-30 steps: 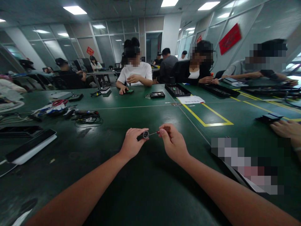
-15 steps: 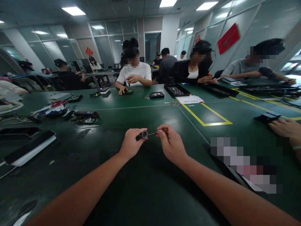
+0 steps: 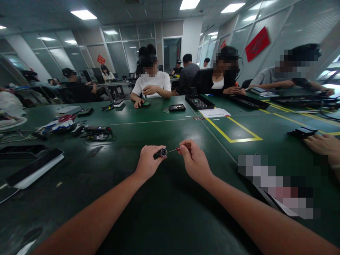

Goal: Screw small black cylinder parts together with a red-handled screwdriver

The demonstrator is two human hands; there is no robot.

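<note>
My left hand (image 3: 149, 160) is closed round a small dark cylinder (image 3: 163, 152), whose round, silver-rimmed end faces right and toward me. Its exact kind is not clear. Between the thumb and fingers of my right hand (image 3: 195, 157) is a screwdriver (image 3: 188, 145) with a reddish-brown handle. The thin metal shaft points left, its tip at or just beside the cylinder's rim; whether it touches I cannot tell. Both hands hover above the green table (image 3: 164, 205).
Coiled black cables (image 3: 97, 134) and a black-and-white device (image 3: 37, 168) lie to the left. A black tray (image 3: 199, 102) with small parts stands at the back. Yellow tape (image 3: 245, 140) marks the table on the right, near another person's hand (image 3: 321, 145). Several people sit opposite.
My right hand has shifted slightly, with its grip rolled so more of the screwdriver's handle shows. My left hand and the cylinder stay almost in place.
</note>
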